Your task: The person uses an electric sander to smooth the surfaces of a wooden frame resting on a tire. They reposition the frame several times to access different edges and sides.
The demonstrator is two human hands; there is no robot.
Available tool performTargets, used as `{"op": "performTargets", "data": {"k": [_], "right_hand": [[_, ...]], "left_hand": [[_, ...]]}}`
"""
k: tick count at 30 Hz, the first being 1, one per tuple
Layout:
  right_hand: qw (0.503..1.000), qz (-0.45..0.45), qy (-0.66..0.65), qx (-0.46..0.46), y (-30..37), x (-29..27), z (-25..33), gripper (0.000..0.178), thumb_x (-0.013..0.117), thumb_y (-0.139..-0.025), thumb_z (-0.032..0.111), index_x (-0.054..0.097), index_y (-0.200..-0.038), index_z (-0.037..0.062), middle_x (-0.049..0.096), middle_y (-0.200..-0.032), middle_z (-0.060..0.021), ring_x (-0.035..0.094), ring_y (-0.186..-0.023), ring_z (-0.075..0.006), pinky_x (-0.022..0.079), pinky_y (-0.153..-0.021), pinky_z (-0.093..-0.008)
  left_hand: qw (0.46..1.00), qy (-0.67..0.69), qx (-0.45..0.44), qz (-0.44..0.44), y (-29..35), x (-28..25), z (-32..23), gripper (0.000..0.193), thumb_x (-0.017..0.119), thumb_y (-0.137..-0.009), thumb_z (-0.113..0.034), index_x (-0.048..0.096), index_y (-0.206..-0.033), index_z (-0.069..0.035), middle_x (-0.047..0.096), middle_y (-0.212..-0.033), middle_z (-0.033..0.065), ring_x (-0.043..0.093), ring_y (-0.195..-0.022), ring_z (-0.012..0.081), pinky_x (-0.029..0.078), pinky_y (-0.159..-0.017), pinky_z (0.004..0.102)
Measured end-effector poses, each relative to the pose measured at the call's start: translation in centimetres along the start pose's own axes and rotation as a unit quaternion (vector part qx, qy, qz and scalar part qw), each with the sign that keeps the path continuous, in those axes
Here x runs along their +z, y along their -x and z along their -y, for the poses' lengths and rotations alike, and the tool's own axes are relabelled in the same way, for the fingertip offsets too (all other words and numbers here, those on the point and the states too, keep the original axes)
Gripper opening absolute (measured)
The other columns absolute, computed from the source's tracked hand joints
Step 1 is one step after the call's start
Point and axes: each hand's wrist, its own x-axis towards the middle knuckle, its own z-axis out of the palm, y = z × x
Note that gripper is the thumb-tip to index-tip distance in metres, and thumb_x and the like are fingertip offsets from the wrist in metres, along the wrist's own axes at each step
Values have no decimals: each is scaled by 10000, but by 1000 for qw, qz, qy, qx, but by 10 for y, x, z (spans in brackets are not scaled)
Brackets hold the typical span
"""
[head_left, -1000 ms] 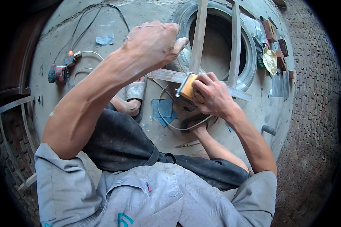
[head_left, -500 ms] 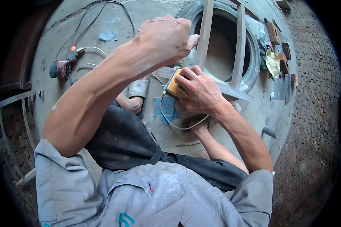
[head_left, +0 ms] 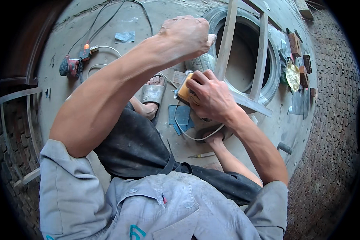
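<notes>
My right hand (head_left: 213, 95) is wrapped round a yellow electric sander (head_left: 184, 90), which is tilted on its side with a pale cord trailing from it. The sander is close to the lower rail of a pale wooden frame (head_left: 250, 105); whether they touch cannot be made out. Farther up, my left hand (head_left: 186, 35) is closed in a fist beside one of the frame's long bars, and what its fingers hold is hidden. Under the frame lies a grey tyre (head_left: 277, 66).
Blue sandpaper sheets (head_left: 179, 115) and a utility knife (head_left: 201, 155) lie on the floor between my feet. A red sander (head_left: 69, 66) sits at left by cables. Bricks (head_left: 295, 45) and a gold-coloured packet (head_left: 293, 76) are at right. Another wooden frame (head_left: 18, 96) stands at far left.
The whole view has shifted, so floor things appear farther right. More of my left slipper shows from behind the forearm. Both hands keep nearly the same grip, the sander still in the right.
</notes>
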Motion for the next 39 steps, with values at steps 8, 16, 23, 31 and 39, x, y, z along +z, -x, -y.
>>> {"op": "performTargets", "data": {"k": [8,16,23,31,39], "right_hand": [[1000,15,3,2,-7,1,2,496,792,-737,163,639,-1206,120,584,-1153,-70,588,-1082,-300,619,-748,-399],[1000,-11,3,-12,-6,2,7,506,810,-710,174,638,-1183,124,585,-1166,-67,587,-1099,-306,623,-749,-416],[998,-10,1,57,67,-4,-29,410,800,-750,190,630,-1113,106,594,-1139,-93,594,-1076,-337,608,-770,-454],[938,-198,-31,282,132,2,-65,350,781,-796,205,620,-1078,75,588,-1086,-150,606,-994,-379,539,-842,-491],[896,-200,5,397,94,27,-59,391,769,-806,236,584,-1109,73,554,-1083,-178,604,-1003,-409,534,-848,-522]], "left_hand": [[1000,9,-4,-9,0,0,6,474,562,-1029,-435,742,-1114,-5,746,-1006,269,735,-961,434,582,-890,488],[991,94,-68,67,-14,33,46,588,476,-1066,-452,707,-892,60,729,-906,288,729,-849,442,557,-755,524],[791,328,-348,381,21,143,75,683,252,-1088,-547,590,-1233,28,731,-1013,270,751,-947,444,561,-872,580],[762,420,-318,377,16,146,55,624,352,-1116,-421,649,-1089,127,721,-1068,267,751,-991,379,634,-853,417],[820,293,-195,451,-8,158,70,431,502,-992,-283,641,-1209,62,698,-1179,207,720,-1011,344,658,-766,495]]}}
